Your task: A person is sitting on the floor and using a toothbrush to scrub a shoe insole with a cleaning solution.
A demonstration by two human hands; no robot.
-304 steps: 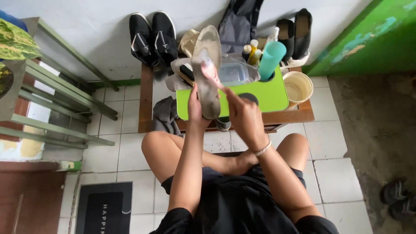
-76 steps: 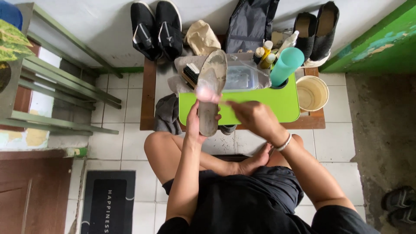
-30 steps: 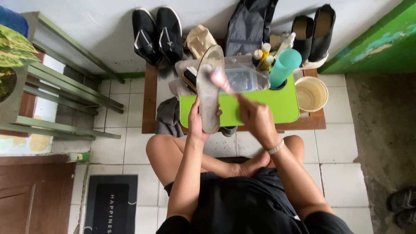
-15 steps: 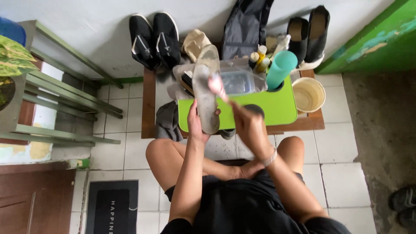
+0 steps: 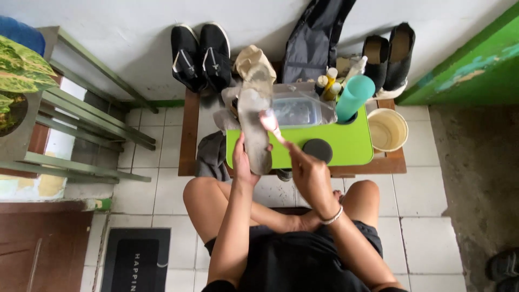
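My left hand (image 5: 243,162) grips a shoe (image 5: 254,121) held sole-up above the green mat (image 5: 351,146); the sole is grey and dirty. My right hand (image 5: 308,173) holds a small brush (image 5: 272,125) with a pale pink handle, its head touching the sole near the middle. A dark round lid (image 5: 317,150) lies on the mat just beside my right hand. I sit cross-legged on the tiled floor in front of the low wooden table (image 5: 190,130).
On the table stand a clear plastic tub (image 5: 300,111), a teal tumbler (image 5: 354,97), small bottles (image 5: 328,80) and a cream bucket (image 5: 387,130). Black shoes (image 5: 201,54), a dark bag (image 5: 313,38) and dark slip-ons (image 5: 390,54) line the wall. A grey cloth (image 5: 212,157) hangs left; green metal rack (image 5: 81,130) far left.
Over the earlier frames the brush moves back and forth along the sole while my left hand keeps the shoe raised. The shoe shifts slightly but stays above the mat.
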